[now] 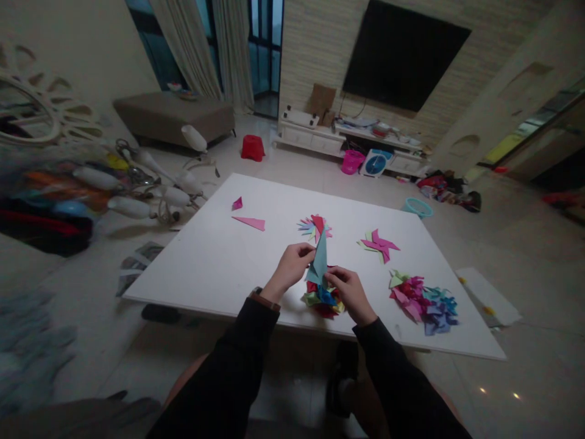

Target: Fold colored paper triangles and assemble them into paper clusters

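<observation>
A folded teal paper piece (320,255), tall and pointed at the top, is held up over the near middle of the white table (196,262). My left hand (295,263) pinches its left edge, and my right hand (348,288) grips its lower right corner. Below it lies a heap of red, blue, green and yellow folded papers (325,297), partly hidden by the paper and my right hand. Just beyond are several spiky folded papers (307,227) in pastel colours and red. A pink folded strip (249,223) and a small magenta folded piece (237,203) lie to the left.
Magenta and green folded papers (380,245) lie crossed on the right of the table. Nearer is a pile of pink, teal and lilac folded pieces (425,302). A red stool (253,148), a pink bucket (352,161) and a lamp (173,195) stand around on the floor.
</observation>
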`<state>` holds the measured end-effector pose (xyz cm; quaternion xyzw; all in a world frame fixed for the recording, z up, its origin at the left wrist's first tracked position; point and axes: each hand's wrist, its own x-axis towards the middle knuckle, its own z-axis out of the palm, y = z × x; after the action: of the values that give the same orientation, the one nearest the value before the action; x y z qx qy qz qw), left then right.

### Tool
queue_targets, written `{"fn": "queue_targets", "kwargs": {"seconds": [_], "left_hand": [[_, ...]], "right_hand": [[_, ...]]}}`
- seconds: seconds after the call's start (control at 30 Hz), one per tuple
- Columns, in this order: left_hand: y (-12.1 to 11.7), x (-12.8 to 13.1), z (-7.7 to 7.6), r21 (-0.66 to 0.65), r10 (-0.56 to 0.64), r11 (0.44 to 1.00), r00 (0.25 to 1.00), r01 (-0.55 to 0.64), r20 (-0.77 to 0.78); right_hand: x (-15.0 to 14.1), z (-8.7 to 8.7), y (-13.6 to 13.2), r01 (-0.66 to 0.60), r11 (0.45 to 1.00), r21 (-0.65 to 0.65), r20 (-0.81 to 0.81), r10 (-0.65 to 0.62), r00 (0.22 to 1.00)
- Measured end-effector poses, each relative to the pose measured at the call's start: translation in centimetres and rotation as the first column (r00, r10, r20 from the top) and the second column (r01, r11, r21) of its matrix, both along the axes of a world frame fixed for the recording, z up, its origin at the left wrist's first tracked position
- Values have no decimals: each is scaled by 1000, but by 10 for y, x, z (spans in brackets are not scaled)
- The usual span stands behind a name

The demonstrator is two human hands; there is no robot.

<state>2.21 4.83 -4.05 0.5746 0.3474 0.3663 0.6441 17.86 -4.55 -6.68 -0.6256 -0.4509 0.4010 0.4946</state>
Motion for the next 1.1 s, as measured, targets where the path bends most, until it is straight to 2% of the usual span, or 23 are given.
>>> {"fn": "queue_targets", "kwargs": {"seconds": [0.1,0.3,0.47,0.63,0.83,0.93,1.0,1.03,1.1], "left_hand": [[4,9,-2,-6,-3,1000,1000,3,-27],[5,32,-6,-35,-125,992,990,123,-69],[-1,45,-7,-52,-101,994,995,100,-15],[-8,47,-8,-15,-82,997,996,82,18],[-5,40,-9,-51,50,998,997,-47,51],[4,35,-11,-88,55,995,998,-51,42],[9,32,-12,-86,107,991,994,-106,3],[11,30,-11,-37,171,984,985,-172,-32],[11,27,-8,180,308,941,946,-287,-103]], "right_hand": [[10,6,6,18,1000,20,-32,-17,999],[35,5,13,56,996,63,-41,-54,998],[47,3,7,73,996,41,-13,-72,997],[45,8,-2,9,999,40,-41,-8,999],[42,11,-5,-50,998,-31,-127,45,991],[44,12,-1,38,999,4,-97,-38,995],[46,14,2,111,993,42,-58,-109,992],[47,16,3,133,990,44,-28,-132,991],[49,18,4,151,988,26,38,-152,988]]}}
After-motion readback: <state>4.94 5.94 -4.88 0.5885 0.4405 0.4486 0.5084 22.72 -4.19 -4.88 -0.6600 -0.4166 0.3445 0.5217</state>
